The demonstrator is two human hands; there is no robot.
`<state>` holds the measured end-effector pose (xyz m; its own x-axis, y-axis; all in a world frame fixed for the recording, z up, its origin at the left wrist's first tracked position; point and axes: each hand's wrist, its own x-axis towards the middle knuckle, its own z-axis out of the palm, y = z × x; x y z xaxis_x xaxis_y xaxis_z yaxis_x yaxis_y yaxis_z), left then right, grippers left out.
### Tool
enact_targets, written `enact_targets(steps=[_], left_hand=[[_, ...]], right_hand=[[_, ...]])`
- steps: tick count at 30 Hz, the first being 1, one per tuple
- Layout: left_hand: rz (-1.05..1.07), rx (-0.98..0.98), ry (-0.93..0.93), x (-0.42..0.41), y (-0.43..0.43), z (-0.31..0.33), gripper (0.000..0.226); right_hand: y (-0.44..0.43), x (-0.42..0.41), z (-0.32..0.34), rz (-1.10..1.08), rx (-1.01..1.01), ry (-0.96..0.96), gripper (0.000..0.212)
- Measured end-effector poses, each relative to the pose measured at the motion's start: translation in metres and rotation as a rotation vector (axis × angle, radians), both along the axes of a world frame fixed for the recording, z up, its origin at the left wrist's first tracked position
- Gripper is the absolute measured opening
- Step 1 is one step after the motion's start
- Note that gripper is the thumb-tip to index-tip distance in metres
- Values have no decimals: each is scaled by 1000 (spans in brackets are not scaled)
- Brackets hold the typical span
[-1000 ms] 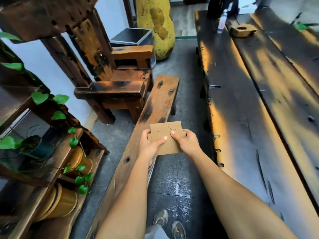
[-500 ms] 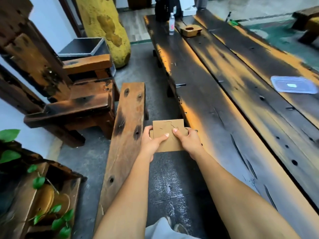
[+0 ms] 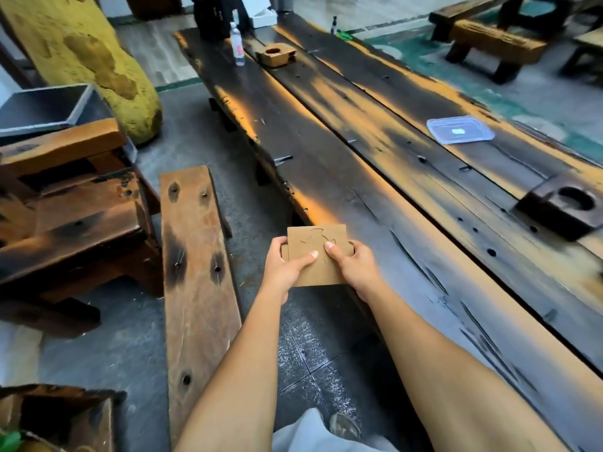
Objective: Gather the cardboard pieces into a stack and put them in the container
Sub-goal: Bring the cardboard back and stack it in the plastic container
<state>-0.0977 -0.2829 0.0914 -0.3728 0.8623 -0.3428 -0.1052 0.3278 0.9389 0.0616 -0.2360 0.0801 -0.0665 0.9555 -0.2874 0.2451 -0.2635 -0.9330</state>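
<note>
Left hand: the left hand [image 3: 283, 267] clasped the left edge of the cardboard stack [image 3: 318, 241], its thumb pressed across the top sheet and its fingers curled under.
Right hand: the right hand [image 3: 355, 266] clasped the opposite edge in the same way, thumb on top and fingers folded beneath.
Cardboard stack: the brown pieces were held between both hands in the air, over the near edge of the tabletop [image 3: 359, 151]. Curved cut lines showed on the top sheet, and a lower piece jutted slightly at each side.
Clear plastic container: the clear plastic container [image 3: 460, 129] lay flat on the far side of the tabletop, well apart from the hands.
Tabletop: long dark planks streaked with orange carried a small bottle [image 3: 238, 44], a pale wooden block [image 3: 275, 54] with a round hole, and a dark block [image 3: 567, 208] with a hollow.
Bench: a worn wooden bench [image 3: 195, 256] ran beside the tabletop to the left.
Room: a grey tiled floor [image 3: 310, 347], a heavy wooden chair [image 3: 71, 207] and a yellow pillar [image 3: 88, 60] stood at the left.
</note>
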Motion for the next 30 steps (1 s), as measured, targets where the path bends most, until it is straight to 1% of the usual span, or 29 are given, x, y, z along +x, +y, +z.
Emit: enact_targets(steps=[3,7,11,13,17,21,24,30], left_hand=[[-77,-17,-2,6,3,-5,61],[-145,-24,2,16,9,-11,60],[-204,-18,-14,32,13,-14,59],[-227,-13,-20,40,16,-16,60],[-294,-22,-25,61,22,-15,66],[-357,-24,-28,92,24,-9,64],[-399,-32,-15,119,26,-8,61],[-505,-25,35,182,23,-5,65]], right_hand=[[-8,9,-5,-65,-15,-4,54],[-15,21,-8,-156,-36,-7,64],[-21,38,-4,-212,-33,-25,45],[-23,47,-3,-229,-35,-24,40],[-27,69,-2,-285,-35,-33,40],[-32,100,1,-337,-35,-59,38],[-36,125,1,-373,-52,-54,47],[-54,187,1,-459,-47,-41,45]])
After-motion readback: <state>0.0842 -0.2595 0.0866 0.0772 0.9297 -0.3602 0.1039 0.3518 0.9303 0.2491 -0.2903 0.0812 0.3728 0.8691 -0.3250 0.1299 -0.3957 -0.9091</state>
